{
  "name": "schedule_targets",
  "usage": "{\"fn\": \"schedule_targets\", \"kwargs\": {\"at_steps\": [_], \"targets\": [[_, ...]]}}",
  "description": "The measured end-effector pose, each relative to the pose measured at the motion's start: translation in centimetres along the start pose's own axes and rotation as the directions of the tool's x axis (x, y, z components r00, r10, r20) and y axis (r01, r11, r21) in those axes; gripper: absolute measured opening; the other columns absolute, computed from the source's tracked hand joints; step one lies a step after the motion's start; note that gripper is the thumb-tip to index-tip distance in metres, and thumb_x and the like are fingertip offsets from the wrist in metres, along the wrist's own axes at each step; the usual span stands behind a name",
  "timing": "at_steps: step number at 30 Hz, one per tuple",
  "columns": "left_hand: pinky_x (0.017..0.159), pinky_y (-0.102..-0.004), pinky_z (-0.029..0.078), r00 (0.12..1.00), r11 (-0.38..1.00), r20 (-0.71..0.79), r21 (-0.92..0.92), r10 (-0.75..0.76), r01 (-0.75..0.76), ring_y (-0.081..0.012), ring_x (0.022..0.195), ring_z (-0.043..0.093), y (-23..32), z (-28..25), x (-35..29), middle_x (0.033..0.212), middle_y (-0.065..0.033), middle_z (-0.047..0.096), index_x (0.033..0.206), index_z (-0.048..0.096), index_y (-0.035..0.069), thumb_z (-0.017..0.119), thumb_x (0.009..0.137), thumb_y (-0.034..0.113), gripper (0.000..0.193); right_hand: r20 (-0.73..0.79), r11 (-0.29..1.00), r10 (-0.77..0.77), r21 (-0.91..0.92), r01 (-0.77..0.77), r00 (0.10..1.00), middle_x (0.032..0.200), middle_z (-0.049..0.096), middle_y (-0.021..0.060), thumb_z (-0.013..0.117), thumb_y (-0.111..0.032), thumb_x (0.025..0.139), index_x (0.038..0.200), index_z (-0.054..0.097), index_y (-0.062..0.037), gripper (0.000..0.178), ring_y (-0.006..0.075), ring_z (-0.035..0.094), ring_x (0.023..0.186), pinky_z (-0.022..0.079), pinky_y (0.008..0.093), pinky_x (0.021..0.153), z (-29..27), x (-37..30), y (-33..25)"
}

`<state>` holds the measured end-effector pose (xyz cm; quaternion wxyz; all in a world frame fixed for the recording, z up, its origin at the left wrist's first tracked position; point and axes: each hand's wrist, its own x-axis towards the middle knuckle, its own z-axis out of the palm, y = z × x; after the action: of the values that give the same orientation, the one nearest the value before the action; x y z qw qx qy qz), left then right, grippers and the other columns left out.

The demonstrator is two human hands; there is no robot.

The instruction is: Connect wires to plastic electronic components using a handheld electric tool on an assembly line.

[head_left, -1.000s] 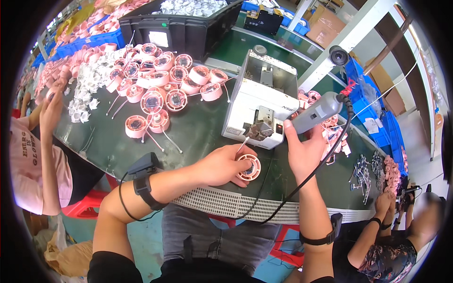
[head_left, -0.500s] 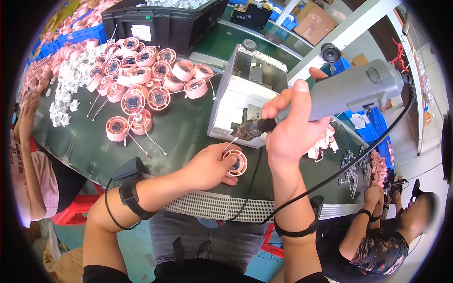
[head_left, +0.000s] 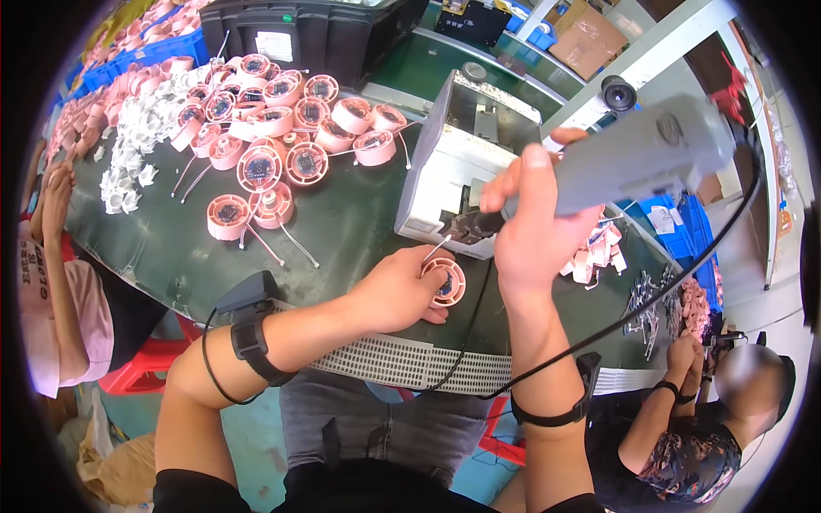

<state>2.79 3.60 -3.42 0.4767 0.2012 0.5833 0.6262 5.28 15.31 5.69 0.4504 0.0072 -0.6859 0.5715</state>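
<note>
Pink housing [head_left: 448, 291] sits pinched in the left hand [head_left: 398, 289], while the right hand [head_left: 545, 235] clasps a grey tool [head_left: 641, 158].

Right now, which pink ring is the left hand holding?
The lone ring just in front of the white machine, apart from the piled rings.

Right of centre, the right hand [head_left: 546, 231], a second ago open beside the grey handheld power tool [head_left: 650, 158], is now wrapped around it. The tool has come up closer to the viewer, its nose now at the front of the white machine [head_left: 434, 184]; whether they touch is unclear. The tool's black cable [head_left: 676, 282], formerly nearer the centre, now bows out toward the right edge. At the far left, a co-worker's hands [head_left: 57, 188] have drawn away from the white parts [head_left: 137, 145].
</note>
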Motion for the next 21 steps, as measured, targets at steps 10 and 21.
{"fn": "schedule_targets", "kwargs": {"at_steps": [10,21], "targets": [[0.066,-0.0317,0.058,0.999,0.998,-0.016,0.037,0.045,-0.045,-0.0204,0.071,0.07,0.0,0.0,-0.5,0.091,-0.0139,0.066,0.114,0.054,-0.004,0.041,0.098,0.012,0.027,-0.033,0.942,0.169,0.3,-0.152,0.985,0.063,0.051,0.0056,0.052,-0.005,0.091,0.124,0.035,0.0065,0.039,0.0122,0.051,0.05,0.048,0.0286,0.051,-1.3,-5.7,-0.5],[0.065,-0.0313,0.058,0.997,0.994,-0.024,0.078,0.079,-0.077,-0.0195,0.07,0.069,0.1,0.2,-0.4,0.088,-0.014,0.066,0.112,0.055,-0.004,0.043,0.097,0.013,0.026,-0.018,0.935,0.214,0.293,-0.199,0.977,0.061,0.051,0.0051,0.054,-0.006,0.091,0.118,0.038,0.0073,0.034,0.0117,0.051,0.049,0.047,0.0271,0.051,-1.3,-6.1,0.3]]}}
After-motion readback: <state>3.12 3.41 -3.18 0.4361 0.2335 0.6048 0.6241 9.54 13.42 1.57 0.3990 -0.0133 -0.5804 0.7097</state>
